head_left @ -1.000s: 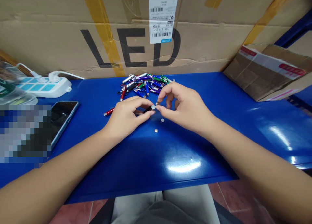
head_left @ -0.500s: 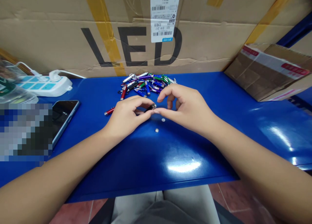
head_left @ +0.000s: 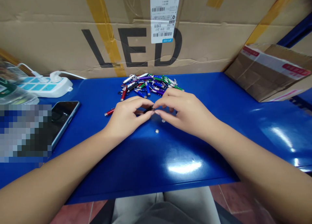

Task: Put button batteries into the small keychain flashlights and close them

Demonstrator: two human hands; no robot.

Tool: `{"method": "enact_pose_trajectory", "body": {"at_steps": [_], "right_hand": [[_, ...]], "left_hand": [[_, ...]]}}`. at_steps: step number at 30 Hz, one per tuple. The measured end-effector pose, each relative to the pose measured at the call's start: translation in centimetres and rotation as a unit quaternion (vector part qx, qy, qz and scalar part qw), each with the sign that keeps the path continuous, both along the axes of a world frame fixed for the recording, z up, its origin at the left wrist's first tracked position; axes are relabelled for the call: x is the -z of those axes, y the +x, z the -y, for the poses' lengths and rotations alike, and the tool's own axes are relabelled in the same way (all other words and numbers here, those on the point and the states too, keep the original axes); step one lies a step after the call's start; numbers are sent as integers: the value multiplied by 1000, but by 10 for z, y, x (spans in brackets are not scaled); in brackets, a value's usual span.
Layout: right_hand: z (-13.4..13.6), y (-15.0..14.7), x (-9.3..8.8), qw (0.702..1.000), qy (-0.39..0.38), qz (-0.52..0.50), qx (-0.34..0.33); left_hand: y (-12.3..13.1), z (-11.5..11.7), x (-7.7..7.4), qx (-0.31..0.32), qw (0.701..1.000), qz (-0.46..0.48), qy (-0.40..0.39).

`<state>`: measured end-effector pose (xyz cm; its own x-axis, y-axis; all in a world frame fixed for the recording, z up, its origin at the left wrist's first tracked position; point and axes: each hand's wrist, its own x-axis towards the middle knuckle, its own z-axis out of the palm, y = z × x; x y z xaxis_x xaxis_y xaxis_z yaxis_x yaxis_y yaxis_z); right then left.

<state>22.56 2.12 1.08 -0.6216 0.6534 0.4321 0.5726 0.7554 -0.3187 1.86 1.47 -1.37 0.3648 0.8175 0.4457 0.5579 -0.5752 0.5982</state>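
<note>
My left hand is closed around a small black keychain flashlight, its end pointing to the right. At that end, the thumb and index finger of my right hand close in and pinch it; the fingertips hide most of the tip. Below the hands a silver button cell lies on the blue table. A small pale disc rests near my right thumb. Just left of my left hand is a red mini flashlight, partly covered by the hand.
Behind my hands lies a pile of coloured keychain flashlights. A phone, a white power strip and a clear bottle are on the left. A cardboard box stands at right, a large carton along the back.
My right index finger has come down onto the end of the black flashlight, covering the metal tip that showed before. My left hand has stayed in place.
</note>
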Motion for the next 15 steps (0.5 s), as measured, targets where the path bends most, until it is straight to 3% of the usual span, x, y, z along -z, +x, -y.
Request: {"method": "enact_pose_trajectory", "body": {"at_steps": [15], "right_hand": [[-2, 1, 2, 999, 24, 19, -11]], "left_hand": [[1, 1, 0, 9, 999, -18, 25]]}}
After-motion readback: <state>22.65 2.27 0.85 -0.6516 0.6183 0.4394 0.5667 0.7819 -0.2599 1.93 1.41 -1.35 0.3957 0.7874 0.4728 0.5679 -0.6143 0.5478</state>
